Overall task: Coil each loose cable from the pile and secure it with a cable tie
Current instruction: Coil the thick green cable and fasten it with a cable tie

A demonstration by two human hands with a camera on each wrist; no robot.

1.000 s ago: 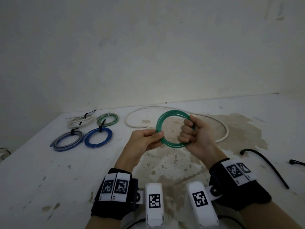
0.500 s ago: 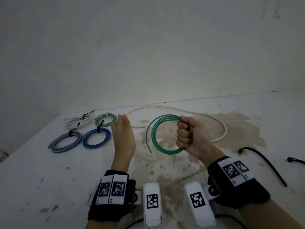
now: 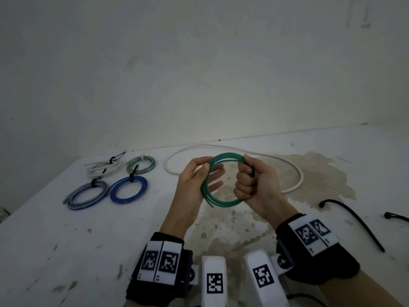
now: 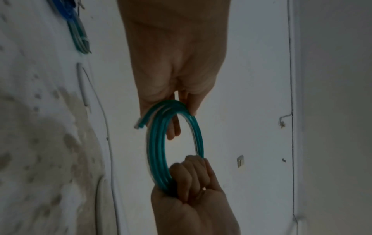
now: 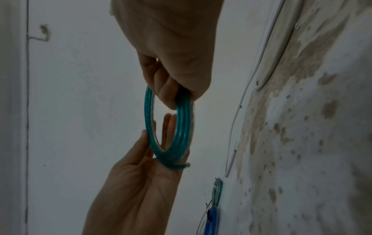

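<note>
A green cable (image 3: 223,202) wound into a small coil hangs in the air above the table. My right hand (image 3: 254,182) grips the coil's right side in a fist. At the left side my left hand (image 3: 192,180) pinches the loops, thumb in front and straight fingers behind. One free end (image 3: 211,204) sticks out low on the left. The left wrist view shows the coil (image 4: 155,151) between my left hand (image 4: 177,63) and the right fist (image 4: 193,198). In the right wrist view the coil (image 5: 182,127) sits under my right hand (image 5: 173,47).
A loose white cable (image 3: 296,171) curves on the stained white table (image 3: 66,251) behind my hands. Tied coils lie at the back left: white (image 3: 104,168), green-white (image 3: 140,165), grey-blue (image 3: 87,193), blue (image 3: 128,190). Black cable ties (image 3: 354,220) lie at the right.
Half a second ago my left hand had let go and the coil had sprung open. It now pinches the coil again, and the loops are gathered. The right fist kept its grip.
</note>
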